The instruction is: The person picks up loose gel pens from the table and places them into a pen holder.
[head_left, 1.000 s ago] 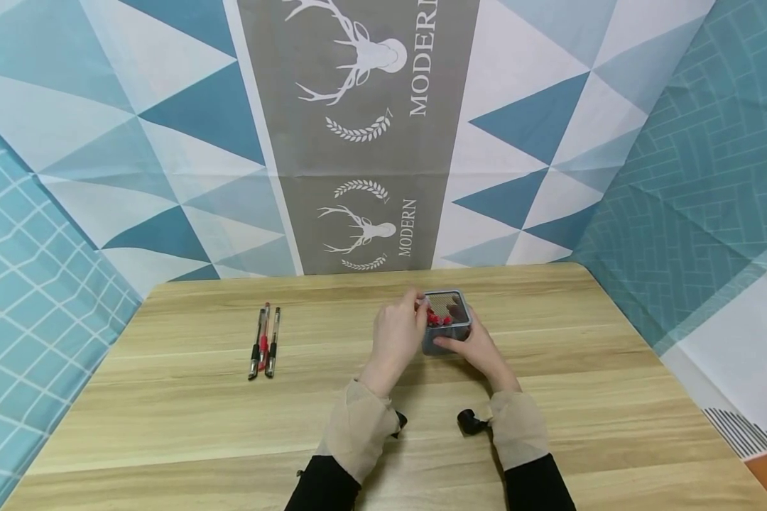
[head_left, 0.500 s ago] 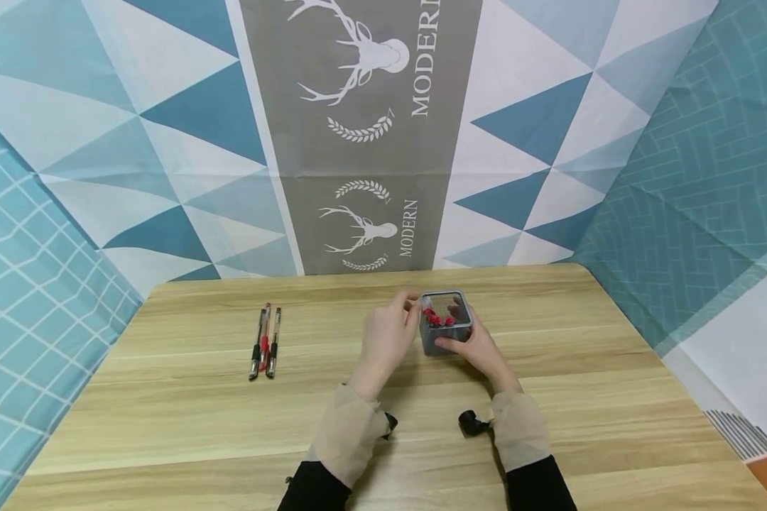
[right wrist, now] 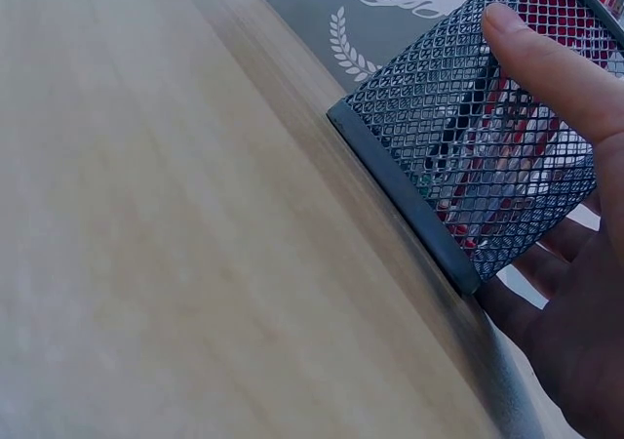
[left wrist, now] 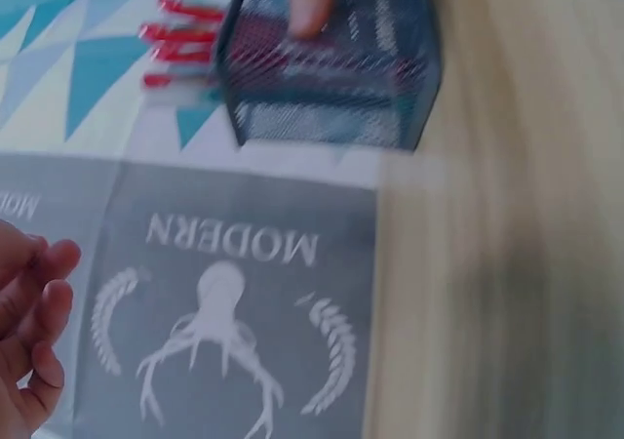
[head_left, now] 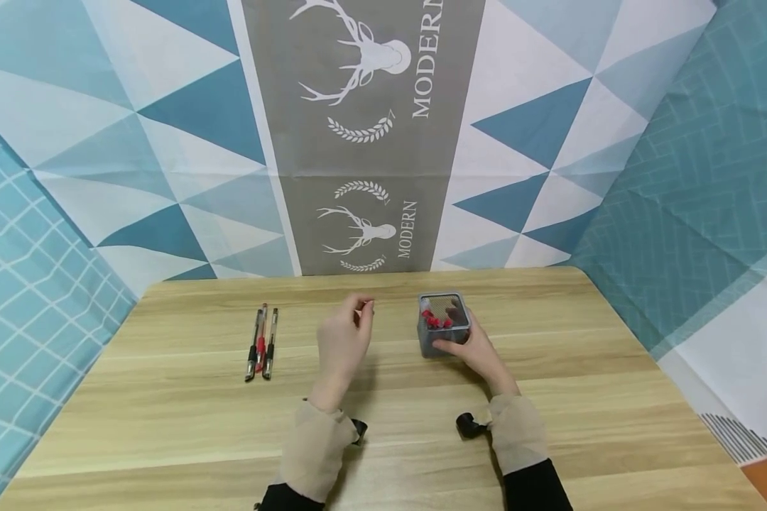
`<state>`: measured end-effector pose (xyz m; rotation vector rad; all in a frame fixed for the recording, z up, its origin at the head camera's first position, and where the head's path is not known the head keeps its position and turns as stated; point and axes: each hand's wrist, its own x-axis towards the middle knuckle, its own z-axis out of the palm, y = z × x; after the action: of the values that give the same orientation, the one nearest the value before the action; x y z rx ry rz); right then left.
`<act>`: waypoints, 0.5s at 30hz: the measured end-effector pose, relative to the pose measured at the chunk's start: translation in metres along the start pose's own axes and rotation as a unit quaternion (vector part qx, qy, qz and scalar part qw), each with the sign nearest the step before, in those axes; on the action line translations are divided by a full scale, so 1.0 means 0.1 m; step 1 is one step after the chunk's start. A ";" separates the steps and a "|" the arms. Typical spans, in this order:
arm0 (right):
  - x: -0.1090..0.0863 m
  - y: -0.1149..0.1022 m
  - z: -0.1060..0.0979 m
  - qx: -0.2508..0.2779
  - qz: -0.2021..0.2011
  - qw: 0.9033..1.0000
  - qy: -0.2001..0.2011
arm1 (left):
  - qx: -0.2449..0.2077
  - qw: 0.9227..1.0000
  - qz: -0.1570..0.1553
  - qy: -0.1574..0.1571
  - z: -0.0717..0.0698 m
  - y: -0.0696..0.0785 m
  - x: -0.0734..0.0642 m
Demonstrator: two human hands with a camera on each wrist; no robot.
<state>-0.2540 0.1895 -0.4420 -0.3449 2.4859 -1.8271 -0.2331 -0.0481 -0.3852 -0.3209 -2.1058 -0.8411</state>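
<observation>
1. Left hand (head_left: 344, 337), withdrawn leftward from the mesh holder (head_left: 429, 344), fingers loosely bent, nothing visible in them
2. Right hand (head_left: 478, 349) grips the holder near the table's (head_left: 166, 411) far edge, red-ended pens (left wrist: 185, 35) inside
3. Three loose pens (head_left: 260, 349) remain outside, toward the left edge

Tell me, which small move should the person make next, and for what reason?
Probably the left hand should reach for the nearest pen of the three lying on the table: no pen shows in that hand, the right hand holds the mesh cup, and some red-ended pens are already inside it.
</observation>
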 end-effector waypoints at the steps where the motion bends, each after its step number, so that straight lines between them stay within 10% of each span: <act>1: 0.00 0.00 0.00 0.000 0.000 1.000 0.000 | 0.002 1.000 0.000 0.004 -0.04 -0.03 0.01; 15: 0.00 -0.01 0.01 -0.002 0.000 1.000 0.000 | 0.055 0.989 -0.135 0.038 -0.57 -0.46 0.11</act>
<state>-0.2538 0.1884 -0.4418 -0.3456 2.4900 -1.8227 -0.2284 -0.1208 -0.3726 0.0562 -2.1433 -0.8738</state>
